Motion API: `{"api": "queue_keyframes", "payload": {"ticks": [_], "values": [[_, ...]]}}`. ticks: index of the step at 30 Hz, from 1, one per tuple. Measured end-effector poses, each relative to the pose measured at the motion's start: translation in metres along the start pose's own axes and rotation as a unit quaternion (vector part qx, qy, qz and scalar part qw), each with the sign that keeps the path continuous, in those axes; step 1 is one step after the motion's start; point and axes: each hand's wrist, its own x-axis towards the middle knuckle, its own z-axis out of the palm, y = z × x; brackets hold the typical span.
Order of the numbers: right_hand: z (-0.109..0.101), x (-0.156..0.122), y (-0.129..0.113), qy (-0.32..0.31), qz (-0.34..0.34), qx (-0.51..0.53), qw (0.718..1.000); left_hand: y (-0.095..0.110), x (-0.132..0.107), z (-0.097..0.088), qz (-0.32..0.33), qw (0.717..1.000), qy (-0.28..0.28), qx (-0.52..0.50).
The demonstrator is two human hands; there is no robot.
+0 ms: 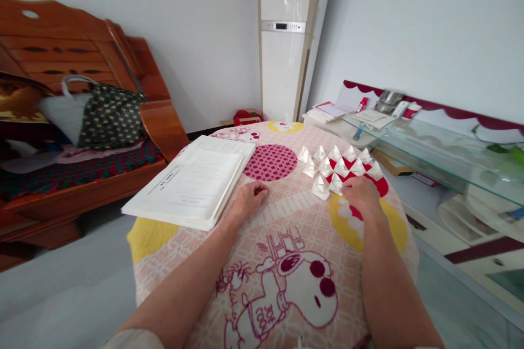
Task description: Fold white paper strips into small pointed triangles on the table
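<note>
My right hand (362,196) is at the near edge of a group of white folded paper pyramids (321,188). Its fingers pinch the side of one folded paper piece (336,183) standing on the cloth. Several more of these pointed pieces stand close together in rows beyond it. My left hand (250,199) rests on the tablecloth (286,210) with its fingers curled in, and nothing shows in it. Just left of that hand lies a thick stack of white paper (192,180) with print on the top sheet.
A round table bears the pink patterned cloth. To the right stands a glass-topped cabinet (442,147) with papers and a cup (411,110). A wooden bench (73,38) holding bags (112,114) is at the left. Behind the table rises a tall white cabinet-like unit (282,65).
</note>
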Motion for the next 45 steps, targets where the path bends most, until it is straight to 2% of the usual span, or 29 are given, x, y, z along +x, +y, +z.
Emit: {"api": "queue_keyframes", "payload": {"ticks": [3, 4, 6, 8, 10, 14, 16, 21, 25, 29, 31, 33, 36, 45], "values": [[-0.009, -0.013, -0.015, 0.082, -0.017, 0.036, 0.996, -0.002, 0.001, 0.001, -0.001, 1.0, 0.004, 0.0], [-0.008, -0.02, -0.023, 0.089, -0.056, 0.053, 0.993, -0.003, 0.002, 0.001, 0.0, 1.0, 0.004, -0.001], [-0.001, -0.04, -0.044, 0.042, -0.156, 0.09, 0.983, -0.004, 0.002, 0.002, 0.005, 1.0, 0.003, -0.003], [0.012, -0.062, -0.064, -0.056, -0.249, 0.117, 0.96, -0.005, 0.002, 0.002, 0.015, 1.0, -0.001, 0.003], [0.028, -0.079, -0.079, -0.133, -0.287, 0.124, 0.94, -0.004, 0.001, 0.002, 0.036, 0.999, -0.01, 0.019], [0.053, -0.089, -0.084, -0.115, -0.274, 0.127, 0.946, -0.003, -0.003, 0.005, 0.094, 0.993, -0.035, 0.066], [0.062, -0.085, -0.081, -0.111, -0.251, 0.119, 0.954, -0.001, -0.008, 0.007, 0.105, 0.989, -0.031, 0.101], [0.078, -0.08, -0.079, -0.056, -0.233, 0.078, 0.968, 0.005, -0.026, 0.008, 0.14, 0.976, -0.021, 0.167], [0.084, -0.082, -0.078, -0.029, -0.209, 0.071, 0.975, 0.007, -0.032, -0.008, 0.072, 0.975, 0.034, 0.208], [0.086, -0.08, -0.075, -0.017, -0.209, 0.091, 0.974, -0.001, -0.034, -0.04, -0.038, 0.956, 0.128, 0.26], [0.088, -0.079, -0.073, -0.008, -0.216, 0.104, 0.971, -0.009, -0.036, -0.054, -0.089, 0.943, 0.157, 0.28], [0.089, -0.078, -0.072, 0.002, -0.221, 0.114, 0.969, -0.017, -0.038, -0.063, -0.128, 0.933, 0.163, 0.293], [0.091, -0.077, -0.07, 0.011, -0.222, 0.126, 0.967, -0.022, -0.041, -0.065, -0.154, 0.926, 0.158, 0.305], [0.095, -0.075, -0.066, 0.021, -0.234, 0.143, 0.961, -0.015, -0.043, -0.065, -0.173, 0.913, 0.142, 0.341]]}}
